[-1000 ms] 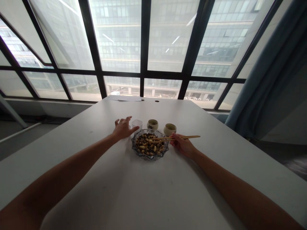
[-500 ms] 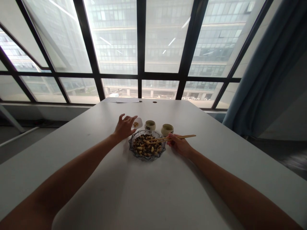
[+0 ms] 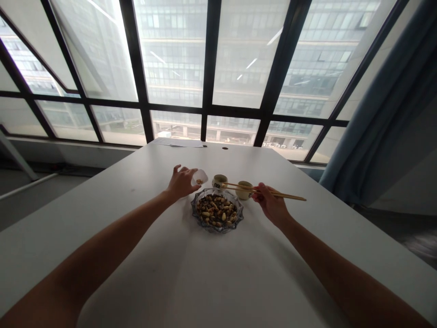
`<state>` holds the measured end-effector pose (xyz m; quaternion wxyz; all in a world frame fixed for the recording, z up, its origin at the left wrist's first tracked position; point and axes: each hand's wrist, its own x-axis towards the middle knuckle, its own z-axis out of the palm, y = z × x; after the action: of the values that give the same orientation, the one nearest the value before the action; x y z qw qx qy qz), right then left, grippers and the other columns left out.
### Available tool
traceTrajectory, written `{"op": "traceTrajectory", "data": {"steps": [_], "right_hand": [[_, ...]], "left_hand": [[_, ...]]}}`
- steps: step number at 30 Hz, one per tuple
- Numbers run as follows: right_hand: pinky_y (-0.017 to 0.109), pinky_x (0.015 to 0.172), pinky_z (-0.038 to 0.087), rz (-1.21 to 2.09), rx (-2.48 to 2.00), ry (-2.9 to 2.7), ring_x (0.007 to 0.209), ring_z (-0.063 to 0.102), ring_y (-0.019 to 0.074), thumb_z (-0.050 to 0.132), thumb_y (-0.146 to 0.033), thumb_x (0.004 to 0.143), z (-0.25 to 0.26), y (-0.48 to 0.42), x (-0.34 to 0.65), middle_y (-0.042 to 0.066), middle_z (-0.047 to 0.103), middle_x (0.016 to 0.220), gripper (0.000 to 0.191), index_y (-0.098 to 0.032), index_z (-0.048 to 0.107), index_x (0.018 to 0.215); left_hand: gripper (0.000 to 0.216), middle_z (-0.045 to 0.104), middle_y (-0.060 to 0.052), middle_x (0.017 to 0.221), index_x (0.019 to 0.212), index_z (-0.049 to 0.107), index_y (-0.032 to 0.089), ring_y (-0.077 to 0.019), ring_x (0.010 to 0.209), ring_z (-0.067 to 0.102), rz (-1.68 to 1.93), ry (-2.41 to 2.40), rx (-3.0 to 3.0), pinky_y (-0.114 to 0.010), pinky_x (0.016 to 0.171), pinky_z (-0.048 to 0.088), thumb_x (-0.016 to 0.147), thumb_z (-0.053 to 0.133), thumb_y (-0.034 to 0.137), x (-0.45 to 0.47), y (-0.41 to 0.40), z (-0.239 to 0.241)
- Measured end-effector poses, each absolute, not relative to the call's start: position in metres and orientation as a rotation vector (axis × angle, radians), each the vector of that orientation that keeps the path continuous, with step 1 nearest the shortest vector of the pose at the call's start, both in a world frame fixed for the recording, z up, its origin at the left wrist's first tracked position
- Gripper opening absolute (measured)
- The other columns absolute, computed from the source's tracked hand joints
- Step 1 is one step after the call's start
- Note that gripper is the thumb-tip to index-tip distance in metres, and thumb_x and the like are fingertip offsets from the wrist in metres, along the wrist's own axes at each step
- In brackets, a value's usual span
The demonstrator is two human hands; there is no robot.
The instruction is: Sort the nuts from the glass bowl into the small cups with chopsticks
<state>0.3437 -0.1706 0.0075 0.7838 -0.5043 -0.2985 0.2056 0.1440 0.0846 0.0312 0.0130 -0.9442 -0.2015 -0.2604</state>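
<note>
My left hand (image 3: 184, 181) grips the edge of a small white dish (image 3: 202, 176) between thumb and fingers. A few light brown bits lie in that dish. Chopsticks (image 3: 273, 193) are held in my right hand (image 3: 271, 204), their tips pointing left in front of a small cream cup (image 3: 219, 179). Something small and pale may be at the tips, too small to make out. A second cream cup (image 3: 243, 195) stands behind the chopsticks. Just below is a scalloped glass bowl (image 3: 240, 219) filled with peanuts in their shells and dark seeds (image 3: 218, 210).
Everything stands on a long white table (image 3: 205, 282). Papers (image 3: 177, 143) lie at its far end, near two dark round holes. Beyond are large windows with black frames (image 3: 210, 59). A blue curtain (image 3: 372, 118) hangs at the right.
My right hand has lifted the chopsticks out of the glass bowl, up and toward the cups. My left hand stays by the white dish, which now looks more tilted. The view has shifted slightly.
</note>
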Motion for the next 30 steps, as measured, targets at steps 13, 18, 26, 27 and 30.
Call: {"op": "traceTrajectory", "data": {"steps": [13,18,26,27,30], "right_hand": [[0.022,0.045,0.052,0.141,-1.096,-0.543,0.051,0.066,0.0120,0.088,-0.054,0.061,0.028,-0.193,0.408,0.001,0.070,0.061,0.042,-0.019,0.070,0.073],[0.018,0.043,0.050,0.101,-1.036,-0.482,0.048,0.063,0.0093,0.092,-0.051,0.055,0.040,-0.212,0.438,-0.002,0.068,0.058,0.042,-0.018,0.070,0.068],[0.021,0.043,0.051,0.245,-1.116,-0.584,0.045,0.060,0.0103,0.093,-0.052,0.052,0.041,-0.229,0.450,-0.001,0.065,0.052,0.043,-0.019,0.071,0.067],[0.021,0.043,0.051,0.249,-1.128,-0.585,0.046,0.060,0.0102,0.092,-0.052,0.053,0.040,-0.229,0.450,-0.001,0.065,0.052,0.043,-0.018,0.071,0.067],[0.021,0.044,0.050,0.237,-1.163,-0.594,0.047,0.062,0.0108,0.091,-0.051,0.057,0.039,-0.228,0.448,0.000,0.067,0.055,0.042,-0.017,0.070,0.068]], "left_hand": [[0.076,0.053,-0.016,0.146,0.141,0.048,0.019,-0.0351,0.140,0.041,-0.550,-0.670,-3.193,-0.058,0.118,0.012,0.083,0.050,0.069,0.215,0.062,0.056],[0.078,0.063,-0.019,0.132,0.135,0.053,0.012,-0.0338,0.131,0.051,-0.328,-0.242,-3.190,-0.054,0.121,0.003,0.080,0.057,0.068,0.272,0.004,0.046],[0.075,0.070,-0.019,0.115,0.116,0.064,0.012,-0.0373,0.120,0.057,-0.200,-0.333,-3.155,-0.058,0.120,0.001,0.067,0.069,0.068,0.307,-0.019,0.034],[0.072,0.069,-0.018,0.116,0.117,0.063,0.014,-0.0366,0.121,0.056,-0.275,-0.260,-3.131,-0.057,0.120,0.001,0.066,0.073,0.064,0.306,-0.019,0.034],[0.072,0.066,-0.015,0.124,0.126,0.057,0.017,-0.0346,0.125,0.051,-0.514,-0.007,-3.021,-0.054,0.121,-0.001,0.065,0.078,0.050,0.302,-0.018,0.035]]}}
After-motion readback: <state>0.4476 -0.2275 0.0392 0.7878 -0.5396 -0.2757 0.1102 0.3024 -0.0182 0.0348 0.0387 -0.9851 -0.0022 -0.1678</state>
